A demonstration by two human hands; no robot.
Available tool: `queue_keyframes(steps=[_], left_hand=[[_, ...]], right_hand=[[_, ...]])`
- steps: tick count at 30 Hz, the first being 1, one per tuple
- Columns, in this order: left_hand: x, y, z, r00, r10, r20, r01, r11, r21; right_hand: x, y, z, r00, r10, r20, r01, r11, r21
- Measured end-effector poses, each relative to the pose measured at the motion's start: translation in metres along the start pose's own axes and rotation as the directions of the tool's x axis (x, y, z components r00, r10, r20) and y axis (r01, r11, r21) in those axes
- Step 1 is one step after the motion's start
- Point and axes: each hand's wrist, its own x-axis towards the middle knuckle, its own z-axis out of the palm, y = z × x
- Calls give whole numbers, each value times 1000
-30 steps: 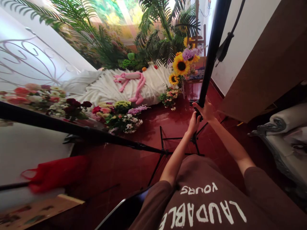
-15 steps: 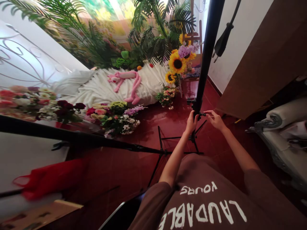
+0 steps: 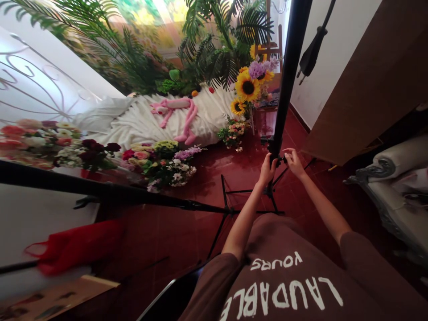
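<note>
The black pole (image 3: pixel 288 89) stands in front of the person, right of centre, with its thin legs (image 3: pixel 275 206) spread on the red floor (image 3: pixel 217 165). The left hand (image 3: pixel 267 170) is wrapped around the pole just below a dark collar (image 3: pixel 276 143). The right hand (image 3: pixel 294 163) is at a small knob (image 3: pixel 281 159) on the pole's right side, thumb and fingers narrowly spaced; whether they grip the knob cannot be told. A plug (image 3: pixel 311 58) hangs on a cord beside the pole's upper part.

To the left, a second black pole (image 3: pixel 133 194) runs in from the frame edge, apart from both hands. Beyond it, a pink toy (image 3: pixel 182 103) lies on white cloth (image 3: pixel 214 118), with sunflowers (image 3: pixel 247 88) at the cloth's right end. A red bag (image 3: pixel 73 249) is at lower left.
</note>
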Motion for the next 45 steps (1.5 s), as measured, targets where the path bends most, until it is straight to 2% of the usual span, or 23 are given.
queue_keyframes(steps=[4, 6, 8, 11, 13, 14, 15, 17, 19, 21, 22, 23, 24, 25, 27, 29, 31, 34, 36, 38, 40, 43, 45], left_hand=[[1, -1, 1, 1000, -8, 22, 9, 1000, -17], [2, 0, 0, 1000, -10, 16, 10, 999, -31], [-3, -3, -3, 1000, -11, 13, 11, 998, -57], [-28, -21, -13, 996, -88, 9, 88, 991, -100], [-60, -42, -25, 974, -225, -39, 219, 969, -111], [-78, -54, -33, 944, -311, -105, 299, 947, -118], [-97, -66, -42, 897, -403, -181, 383, 914, -135], [-135, -88, -67, 771, -560, -303, 530, 828, -182], [-166, -102, -99, 589, -659, -467, 628, 737, -249], [-187, -107, -136, 387, -665, -639, 641, 692, -332], [-194, -106, -155, 311, -643, -700, 627, 692, -358], [-198, -103, -174, 255, -603, -756, 599, 712, -366], [-200, -97, -192, 226, -550, -804, 565, 747, -352], [-199, -90, -208, 220, -484, -847, 525, 791, -315], [-191, -72, -236, 259, -328, -908, 437, 879, -193], [-177, -51, -256, 342, -201, -918, 375, 925, -63], [-163, -31, -268, 417, -112, -902, 346, 937, 43], [-151, -9, -276, 553, -104, -826, 324, 941, 99], [-149, -2, -278, 592, -135, -794, 317, 945, 76], [-150, 1, -279, 599, -166, -783, 319, 947, 43], [-152, 0, -280, 597, -179, -782, 321, 947, 28], [-151, -1, -280, 586, -158, -795, 326, 944, 53], [-150, -2, -279, 570, -139, -810, 334, 940, 74]], right_hand=[[9, -4, 7, 997, 61, -39, -62, 998, -25], [9, -3, 10, 993, 71, -98, -74, 997, -24], [3, 3, 14, 977, 120, -174, -113, 992, 49], [-15, 18, 21, 925, 267, -270, -212, 953, 215], [-32, 30, 29, 896, 356, -265, -281, 918, 281], [-41, 36, 34, 890, 392, -234, -319, 900, 296], [-50, 41, 40, 886, 421, -192, -356, 886, 298], [-68, 50, 52, 882, 457, -113, -413, 867, 278], [-82, 56, 66, 880, 471, -58, -442, 859, 258], [-94, 59, 82, 877, 480, -5, -464, 850, 250], [-99, 59, 90, 873, 486, 26, -477, 843, 248], [-103, 58, 98, 867, 495, 61, -494, 835, 244], [-107, 58, 107, 857, 506, 99, -514, 825, 236], [-110, 56, 115, 844, 518, 140, -536, 814, 223], [-117, 53, 131, 815, 533, 227, -573, 797, 188], [-122, 49, 147, 792, 529, 306, -589, 793, 154], [-126, 44, 162, 771, 516, 374, -594, 794, 128], [-127, 33, 188, 707, 511, 489, -620, 780, 82], [-126, 23, 210, 643, 495, 584, -634, 772, 45], [-125, 11, 234, 554, 478, 681, -660, 751, 10], [-124, -3, 258, 421, 492, 762, -739, 673, -26], [-123, -24, 288, 166, 500, 850, -896, 437, -82], [-123, -36, 303, 44, 456, 889, -957, 274, -93]])
